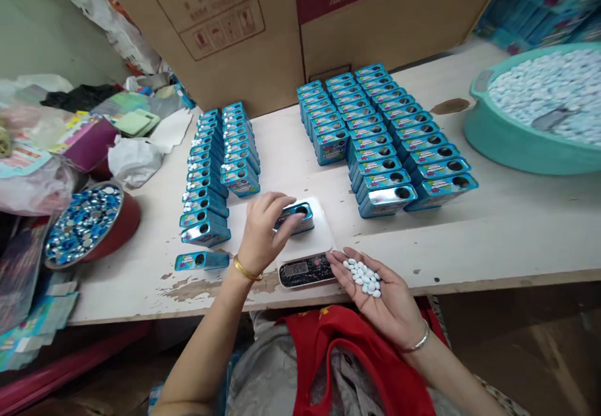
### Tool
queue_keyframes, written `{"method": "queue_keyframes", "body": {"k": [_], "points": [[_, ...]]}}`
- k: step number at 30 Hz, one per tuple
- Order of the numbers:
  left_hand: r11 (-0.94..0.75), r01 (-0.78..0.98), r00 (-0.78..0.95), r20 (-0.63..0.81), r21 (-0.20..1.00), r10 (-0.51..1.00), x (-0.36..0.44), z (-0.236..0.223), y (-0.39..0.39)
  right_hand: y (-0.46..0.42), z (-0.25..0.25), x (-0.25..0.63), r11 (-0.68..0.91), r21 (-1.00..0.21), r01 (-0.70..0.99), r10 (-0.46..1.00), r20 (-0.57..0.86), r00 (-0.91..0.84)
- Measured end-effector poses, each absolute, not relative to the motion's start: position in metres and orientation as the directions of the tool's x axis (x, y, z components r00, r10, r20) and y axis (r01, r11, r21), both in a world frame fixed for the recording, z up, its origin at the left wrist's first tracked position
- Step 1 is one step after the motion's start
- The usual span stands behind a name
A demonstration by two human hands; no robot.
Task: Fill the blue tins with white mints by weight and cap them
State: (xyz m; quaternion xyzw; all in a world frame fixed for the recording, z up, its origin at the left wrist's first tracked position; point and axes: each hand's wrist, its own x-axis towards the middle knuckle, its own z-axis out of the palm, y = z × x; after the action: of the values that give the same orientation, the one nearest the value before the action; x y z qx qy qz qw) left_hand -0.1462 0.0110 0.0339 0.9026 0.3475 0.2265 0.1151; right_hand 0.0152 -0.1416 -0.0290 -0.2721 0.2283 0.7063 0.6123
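Observation:
My left hand (267,225) has its thumb and fingers around the top of a blue candy tin (303,220) with a round hole in its lid. That tin stands on the white plate of a digital kitchen scale (307,272), whose display is lit. My right hand (382,300) is palm up at the scale's front right corner. A small heap of white candies (363,277) lies in its cupped palm.
Rows of blue tins (370,128) stand right of the scale, more tins (206,178) to the left. A turquoise basin (530,146) holds many white candies and a scoop. A red bowl (126,215) holds shiny blue-and-silver pieces. A large cardboard box (272,71) stands behind.

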Motion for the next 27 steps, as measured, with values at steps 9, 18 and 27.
{"method": "queue_keyframes", "body": {"k": [9, 18, 27], "points": [[-0.76, 0.613, 0.72, 0.241, 0.218, 0.65, -0.113, 0.021, 0.066, -0.127, -0.029, 0.033, -0.08, -0.042, -0.996, 0.716, -0.698, -0.027], [-0.783, 0.611, 0.748, 0.239, 0.115, 0.619, -0.006, -0.015, 0.145, -0.138, -0.03, 0.053, 0.069, -0.039, -0.997, 0.675, -0.734, 0.075], [-0.527, 0.848, 0.472, 0.378, 0.05, 0.796, -0.119, 0.004, 0.112, -0.139, -0.033, 0.05, -0.006, -0.02, -1.0, 0.606, -0.795, 0.012]]}}
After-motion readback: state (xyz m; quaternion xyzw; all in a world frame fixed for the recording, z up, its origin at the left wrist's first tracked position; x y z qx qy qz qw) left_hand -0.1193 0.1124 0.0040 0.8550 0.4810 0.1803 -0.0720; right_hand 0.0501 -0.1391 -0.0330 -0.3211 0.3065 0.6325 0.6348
